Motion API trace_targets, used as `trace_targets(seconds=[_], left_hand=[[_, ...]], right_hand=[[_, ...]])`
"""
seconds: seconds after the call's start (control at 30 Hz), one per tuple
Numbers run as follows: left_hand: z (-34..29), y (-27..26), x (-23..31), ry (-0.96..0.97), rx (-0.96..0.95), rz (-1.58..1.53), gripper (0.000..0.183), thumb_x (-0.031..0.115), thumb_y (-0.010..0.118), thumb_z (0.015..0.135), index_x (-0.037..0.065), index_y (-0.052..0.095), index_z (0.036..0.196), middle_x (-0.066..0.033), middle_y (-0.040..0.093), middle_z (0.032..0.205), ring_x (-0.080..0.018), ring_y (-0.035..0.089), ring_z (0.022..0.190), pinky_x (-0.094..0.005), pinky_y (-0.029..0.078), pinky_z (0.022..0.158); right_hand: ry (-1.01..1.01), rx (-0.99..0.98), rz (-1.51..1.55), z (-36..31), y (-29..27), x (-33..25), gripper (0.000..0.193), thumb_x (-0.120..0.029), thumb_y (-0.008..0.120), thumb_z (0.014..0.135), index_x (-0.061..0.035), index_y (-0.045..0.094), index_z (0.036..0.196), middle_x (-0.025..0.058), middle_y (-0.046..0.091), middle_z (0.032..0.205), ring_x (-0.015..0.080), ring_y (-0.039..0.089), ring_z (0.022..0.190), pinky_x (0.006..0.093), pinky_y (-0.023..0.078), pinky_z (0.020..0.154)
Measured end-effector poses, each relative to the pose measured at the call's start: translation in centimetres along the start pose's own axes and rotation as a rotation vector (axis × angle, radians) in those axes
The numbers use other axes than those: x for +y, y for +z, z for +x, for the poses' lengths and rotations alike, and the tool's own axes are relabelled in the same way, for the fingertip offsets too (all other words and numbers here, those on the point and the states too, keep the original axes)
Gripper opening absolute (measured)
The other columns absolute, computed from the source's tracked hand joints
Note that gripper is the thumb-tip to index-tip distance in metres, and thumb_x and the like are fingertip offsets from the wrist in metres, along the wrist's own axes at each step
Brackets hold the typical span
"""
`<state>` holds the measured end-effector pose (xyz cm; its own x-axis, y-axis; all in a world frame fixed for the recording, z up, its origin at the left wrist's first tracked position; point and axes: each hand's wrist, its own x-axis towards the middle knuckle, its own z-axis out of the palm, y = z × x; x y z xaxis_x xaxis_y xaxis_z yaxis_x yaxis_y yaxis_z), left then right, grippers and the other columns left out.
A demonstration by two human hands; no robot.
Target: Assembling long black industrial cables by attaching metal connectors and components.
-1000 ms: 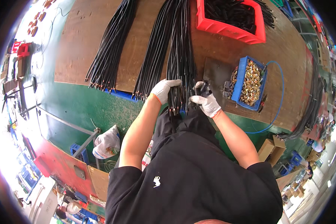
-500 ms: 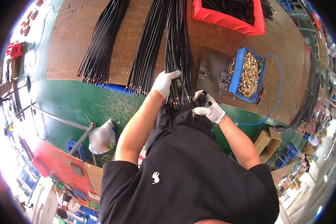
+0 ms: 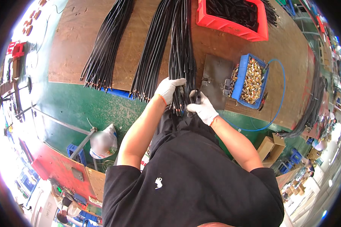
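My left hand [image 3: 169,90], in a white knit glove, is closed around black cables [image 3: 181,56] near the ends of their bundle. Copper-coloured tips poke out below it, over the table's near edge. Just to the right, my gloved right hand [image 3: 203,108] is closed on short black sleeves [image 3: 197,97], held against the right side of the cable ends. How many sleeves it holds I cannot tell. Further left on the brown table lie two more bundles, the middle cable bundle [image 3: 149,53] and the left cable bundle [image 3: 109,49], their bare tips toward me.
A red bin [image 3: 231,25] of black sleeves stands at the far right. Nearer, a blue bin [image 3: 236,89] holds small brass-coloured metal parts, beside a dark metal plate [image 3: 216,73]. A blue hose [image 3: 282,87] loops past it. An open cardboard box [image 3: 267,149] stands on the floor at right.
My right hand has moved left with the black sleeves, right up to the cable ends. My left hand still grips the cables. The view has shifted slightly.
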<state>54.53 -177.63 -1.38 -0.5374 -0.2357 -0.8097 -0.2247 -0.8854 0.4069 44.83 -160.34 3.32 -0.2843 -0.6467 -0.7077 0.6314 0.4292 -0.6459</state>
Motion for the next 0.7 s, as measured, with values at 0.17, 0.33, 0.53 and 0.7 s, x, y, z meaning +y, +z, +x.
trace_targets(seconds=[0.17,0.33,0.53,0.7], left_hand=[[-0.4,-0.2,0.1,0.043,0.033,-0.009,0.019,0.025,0.074,0.099,0.007,0.072,0.103,-0.0013,0.069,0.083,-0.0122,0.063,0.065,-0.0288,0.055,0.060],[-0.7,-2.9,0.8,0.041,0.062,0.001,0.022,0.029,0.070,0.102,0.009,0.069,0.095,-0.0001,0.064,0.073,-0.0134,0.058,0.054,-0.0307,0.051,0.050],[-2.2,-3.1,2.6,0.064,0.067,0.084,0.027,0.032,0.071,0.100,0.007,0.069,0.090,-0.0013,0.065,0.073,-0.0137,0.059,0.056,-0.0302,0.052,0.054],[-2.0,-3.9,1.9,0.034,0.006,0.091,0.028,0.035,0.072,0.098,0.010,0.067,0.085,-0.0001,0.062,0.071,-0.0120,0.057,0.056,-0.0300,0.051,0.055]], right_hand=[[-0.137,0.120,0.000,5.5,0.9,-0.8,0.039,0.007,0.072,0.080,-0.0119,0.058,0.111,-0.0008,0.066,0.097,0.0138,0.064,0.089,0.0301,0.052,0.085],[-0.257,0.221,-0.303,10.7,2.9,-4.7,0.042,-0.005,0.078,0.075,-0.0080,0.060,0.113,-0.0011,0.061,0.093,0.0121,0.060,0.084,0.0302,0.052,0.077],[-0.310,0.433,-0.760,15.8,3.5,-9.0,0.056,-0.028,0.080,0.072,-0.0045,0.065,0.121,0.0187,0.075,0.104,0.0355,0.073,0.100,0.0437,0.056,0.090],[-0.289,0.464,-1.080,14.0,3.5,-10.1,0.059,-0.033,0.077,0.076,-0.0126,0.064,0.130,0.0229,0.067,0.122,0.0414,0.068,0.115,0.0477,0.054,0.100]])
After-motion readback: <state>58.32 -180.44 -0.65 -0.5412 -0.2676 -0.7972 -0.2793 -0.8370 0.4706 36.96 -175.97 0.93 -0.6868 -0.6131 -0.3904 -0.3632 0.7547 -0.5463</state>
